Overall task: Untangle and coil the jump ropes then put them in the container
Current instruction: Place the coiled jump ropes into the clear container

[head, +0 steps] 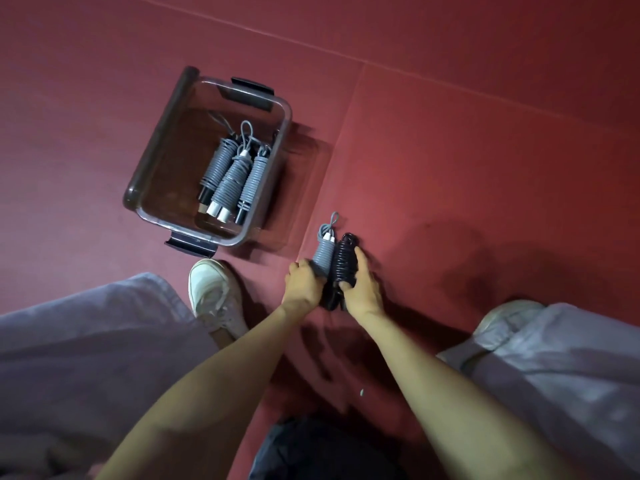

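Note:
Two coiled jump ropes lie side by side on the red floor mat in front of me. My left hand (304,284) grips the grey coiled rope (323,252), whose loop and white handle ends point away from me. My right hand (362,284) grips the black coiled rope (344,259) right beside it. To the left stands a clear plastic container (162,140) with dark clip handles. Three grey coiled ropes (230,174) lie inside it on the bottom.
My white shoe (214,292) rests just below the container's near handle. My knees in light trousers fill the lower left and lower right. A seam in the red mat (343,133) runs from the ropes away past the container.

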{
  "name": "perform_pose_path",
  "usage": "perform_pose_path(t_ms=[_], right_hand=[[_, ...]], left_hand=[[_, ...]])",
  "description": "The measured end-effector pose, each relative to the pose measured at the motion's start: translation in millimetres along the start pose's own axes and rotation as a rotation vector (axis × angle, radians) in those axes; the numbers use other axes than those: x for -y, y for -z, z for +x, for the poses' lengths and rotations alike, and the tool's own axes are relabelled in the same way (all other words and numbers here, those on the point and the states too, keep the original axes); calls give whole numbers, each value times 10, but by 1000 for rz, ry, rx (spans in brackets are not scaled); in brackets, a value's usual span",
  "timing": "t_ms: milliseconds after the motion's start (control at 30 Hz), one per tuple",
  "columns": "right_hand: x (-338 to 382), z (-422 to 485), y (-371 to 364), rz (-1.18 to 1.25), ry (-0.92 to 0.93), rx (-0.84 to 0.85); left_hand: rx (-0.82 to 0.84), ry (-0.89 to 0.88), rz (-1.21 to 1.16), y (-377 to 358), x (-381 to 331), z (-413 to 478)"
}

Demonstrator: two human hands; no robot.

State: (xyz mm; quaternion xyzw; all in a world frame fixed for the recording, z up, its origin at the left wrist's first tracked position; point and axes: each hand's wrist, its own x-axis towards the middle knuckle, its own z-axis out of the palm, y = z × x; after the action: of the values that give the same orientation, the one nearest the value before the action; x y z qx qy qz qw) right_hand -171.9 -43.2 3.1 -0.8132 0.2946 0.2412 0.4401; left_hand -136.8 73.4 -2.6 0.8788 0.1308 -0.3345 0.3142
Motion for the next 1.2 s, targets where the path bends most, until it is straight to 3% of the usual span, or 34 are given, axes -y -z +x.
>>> perform_pose_path(t_ms=[167,333,433,567,800,967,1200], right_hand=[[87,55,118,199,23,-146],[486,74,322,390,194,-201],[854,66,457,402,292,-224],[1410,31,460,356,459,-193],[2052,87,165,210,612,-109],[2142,127,60,137,573,-34],[2399,202,-136,-4,509,10]], left_hand=[[-147,-217,-128,124,-155,-165],[-350,-467,-216,540,-494,-306],[-504,-504,-253,939,-663,-299],[-610,-365,-245,1551,-662,-129],[-508,-46,-11,2160,-273,470],[-421,-4,97,2169,-13,693],[-402,-91,105,2243,92,768]])
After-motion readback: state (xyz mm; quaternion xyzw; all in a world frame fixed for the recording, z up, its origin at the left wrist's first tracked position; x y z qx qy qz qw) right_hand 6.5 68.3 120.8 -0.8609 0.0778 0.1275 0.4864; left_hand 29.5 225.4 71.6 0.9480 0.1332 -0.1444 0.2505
